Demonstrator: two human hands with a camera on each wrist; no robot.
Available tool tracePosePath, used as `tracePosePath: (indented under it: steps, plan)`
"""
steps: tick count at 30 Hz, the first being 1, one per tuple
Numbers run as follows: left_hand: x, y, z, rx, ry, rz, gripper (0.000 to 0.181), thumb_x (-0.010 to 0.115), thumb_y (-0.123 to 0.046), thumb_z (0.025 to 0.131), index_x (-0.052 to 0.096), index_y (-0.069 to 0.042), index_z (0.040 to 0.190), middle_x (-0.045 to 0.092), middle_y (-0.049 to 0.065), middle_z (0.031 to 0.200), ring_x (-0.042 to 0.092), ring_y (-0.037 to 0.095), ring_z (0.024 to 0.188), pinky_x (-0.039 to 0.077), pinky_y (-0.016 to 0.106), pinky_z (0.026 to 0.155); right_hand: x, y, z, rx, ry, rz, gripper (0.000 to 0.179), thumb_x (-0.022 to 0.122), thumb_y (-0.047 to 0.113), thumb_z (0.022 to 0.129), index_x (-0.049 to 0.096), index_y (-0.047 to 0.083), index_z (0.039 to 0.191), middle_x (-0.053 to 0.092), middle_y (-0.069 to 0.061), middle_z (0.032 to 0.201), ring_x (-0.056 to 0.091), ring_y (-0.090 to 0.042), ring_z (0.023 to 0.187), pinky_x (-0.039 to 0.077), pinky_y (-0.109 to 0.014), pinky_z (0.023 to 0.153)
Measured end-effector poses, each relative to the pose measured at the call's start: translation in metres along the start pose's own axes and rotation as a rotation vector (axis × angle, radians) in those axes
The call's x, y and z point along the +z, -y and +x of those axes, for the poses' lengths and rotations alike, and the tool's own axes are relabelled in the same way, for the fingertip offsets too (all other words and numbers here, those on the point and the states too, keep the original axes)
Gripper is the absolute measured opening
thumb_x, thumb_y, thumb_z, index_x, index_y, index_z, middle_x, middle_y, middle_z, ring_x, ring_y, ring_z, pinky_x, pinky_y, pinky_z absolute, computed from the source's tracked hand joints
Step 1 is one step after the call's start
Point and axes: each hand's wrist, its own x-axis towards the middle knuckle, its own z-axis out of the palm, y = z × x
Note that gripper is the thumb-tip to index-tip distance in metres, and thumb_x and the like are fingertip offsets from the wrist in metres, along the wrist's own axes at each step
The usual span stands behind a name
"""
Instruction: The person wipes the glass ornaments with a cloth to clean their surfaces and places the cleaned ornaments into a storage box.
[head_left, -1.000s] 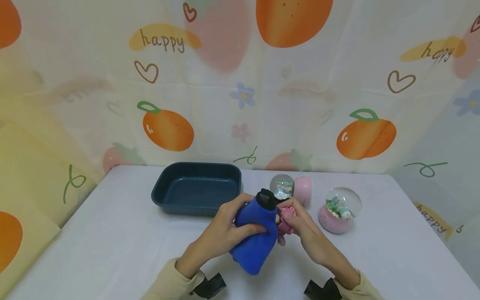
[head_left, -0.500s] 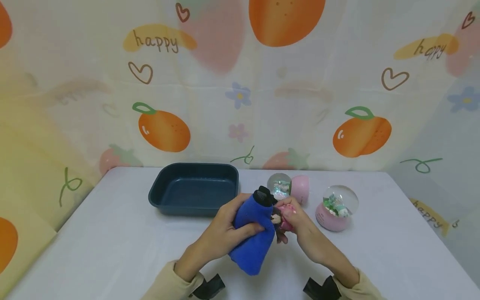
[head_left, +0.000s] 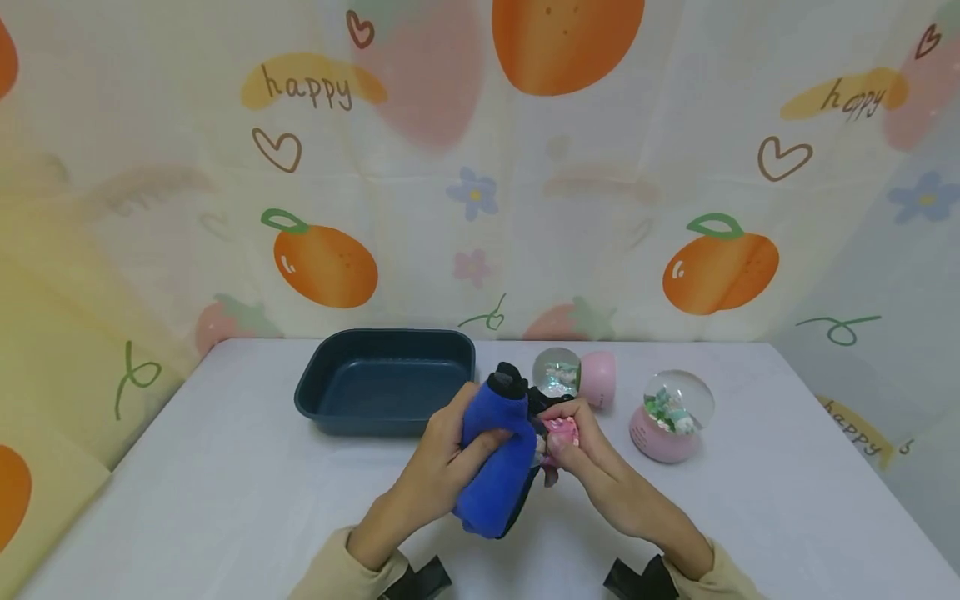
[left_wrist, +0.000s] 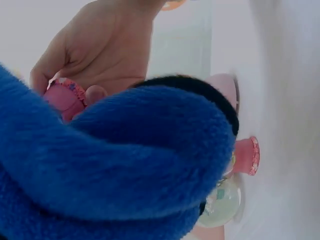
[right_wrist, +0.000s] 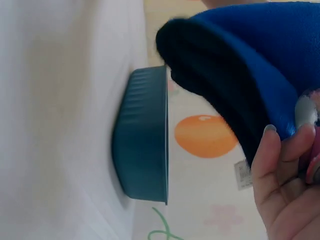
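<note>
My left hand [head_left: 442, 454] grips a fuzzy blue plush cloth [head_left: 495, 467] with a black lining, its thumb pressed over the front. The fingers of my right hand [head_left: 611, 479] pinch a small pink ornament [head_left: 562, 431] with a speckled rim [left_wrist: 72, 86]. The cloth's right edge meets the ornament and hides part of it. In the right wrist view the black lining [right_wrist: 205, 55] of the cloth faces the camera. Both hands are raised over the near middle of the white table.
A dark teal rectangular tray [head_left: 385, 428] stands behind at left. One snow globe [head_left: 597, 379] with a pink base lies on its side behind my right hand; another snow globe [head_left: 666, 437] is tilted to the right. A patterned curtain [head_left: 420, 208] hangs behind the table.
The cloth and both hands have shifted slightly left and up. The cloth has turned, so its black lining shows along its lower right edge. The head view has swung slightly right.
</note>
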Motion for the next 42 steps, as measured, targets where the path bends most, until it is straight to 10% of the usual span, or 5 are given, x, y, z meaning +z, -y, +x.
tracePosePath:
  steps: [5, 11, 22, 32, 42]
  plan:
    - [-0.003, -0.001, 0.002, -0.087, 0.076, -0.109, 0.035, 0.057, -0.015, 0.099, 0.045, -0.011, 0.131, 0.063, 0.013, 0.121, 0.066, 0.025, 0.103, 0.056, 0.036, 0.084, 0.000, 0.000, 0.000, -0.076, -0.030, 0.022, 0.025, 0.035, 0.007, 0.107, 0.031, -0.001, 0.129, 0.040, -0.017, 0.116, 0.056, -0.016, 0.095, 0.053, -0.025, 0.082]
    - [0.000, -0.001, 0.003, -0.256, 0.237, -0.047, 0.059, 0.064, -0.034, 0.096, 0.032, -0.027, 0.145, 0.058, 0.002, 0.131, 0.062, 0.019, 0.111, 0.054, 0.039, 0.091, 0.002, -0.006, -0.001, -0.070, -0.121, -0.194, 0.025, 0.046, 0.006, 0.104, 0.036, 0.008, 0.126, 0.041, -0.013, 0.135, 0.051, -0.019, 0.119, 0.048, -0.023, 0.096]
    - [0.002, 0.003, 0.003, -0.196, 0.116, -0.036, 0.034, 0.064, -0.025, 0.092, 0.054, -0.017, 0.124, 0.067, 0.006, 0.112, 0.066, 0.018, 0.093, 0.056, 0.030, 0.076, 0.002, -0.008, 0.002, -0.165, -0.109, -0.261, 0.030, 0.056, 0.001, 0.097, 0.045, 0.010, 0.124, 0.060, -0.007, 0.112, 0.061, -0.011, 0.095, 0.054, -0.027, 0.081]
    - [-0.003, 0.006, 0.002, -0.180, -0.011, -0.067, 0.028, 0.057, -0.020, 0.099, 0.053, -0.009, 0.125, 0.069, 0.014, 0.112, 0.070, 0.024, 0.094, 0.059, 0.031, 0.076, 0.005, -0.005, 0.004, -0.045, -0.163, -0.208, 0.035, 0.069, 0.009, 0.092, 0.051, 0.009, 0.122, 0.063, -0.008, 0.116, 0.064, -0.010, 0.096, 0.055, -0.025, 0.087]
    - [-0.011, 0.005, 0.004, -0.343, 0.197, -0.158, 0.050, 0.062, -0.039, 0.094, 0.043, -0.022, 0.138, 0.061, 0.009, 0.124, 0.065, 0.024, 0.102, 0.057, 0.038, 0.082, 0.008, -0.006, 0.004, -0.192, -0.246, -0.298, 0.037, 0.072, -0.001, 0.086, 0.054, 0.006, 0.119, 0.066, -0.013, 0.112, 0.063, -0.006, 0.085, 0.056, -0.025, 0.075]
